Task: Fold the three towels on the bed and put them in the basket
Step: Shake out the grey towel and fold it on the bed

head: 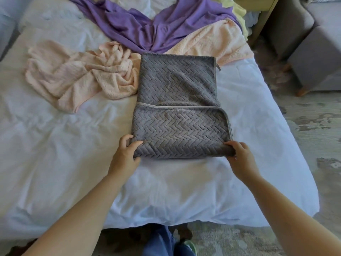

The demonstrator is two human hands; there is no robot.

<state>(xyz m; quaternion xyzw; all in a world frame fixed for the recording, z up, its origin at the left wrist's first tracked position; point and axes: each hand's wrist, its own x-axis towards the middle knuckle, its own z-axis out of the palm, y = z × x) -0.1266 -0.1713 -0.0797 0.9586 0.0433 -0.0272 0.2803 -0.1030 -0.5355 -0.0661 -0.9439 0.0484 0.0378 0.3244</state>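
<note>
Farthest left of the grey towel (177, 93) we see a crumpled pink towel (79, 76) lying on the white bed (55, 145), its bunched right end touching the grey towel's left edge. At the grey towel's near left corner our left hand (125, 156) pinches the cloth, thumb on top and fingers curled round the edge. The grey towel itself lies flat in the middle of the bed, a herringbone weave, with its near part doubled over so that a trimmed hem runs across it about halfway up. Beyond its far edge a purple cloth (147, 28) is spread in loose folds, its tip reaching just to that edge. At the near right corner our right hand (239, 157) pinches the folded edge in the same way, thumb over and fingers tucked beneath. Beyond the grey towel's far right corner a second pink towel (217, 43) lies spread out, partly under the purple cloth, with a yellow cloth (238, 10) farther back. Well to the right of the grey towel, off the bed, stands a grey footstool (317, 58) on the floor.
</note>
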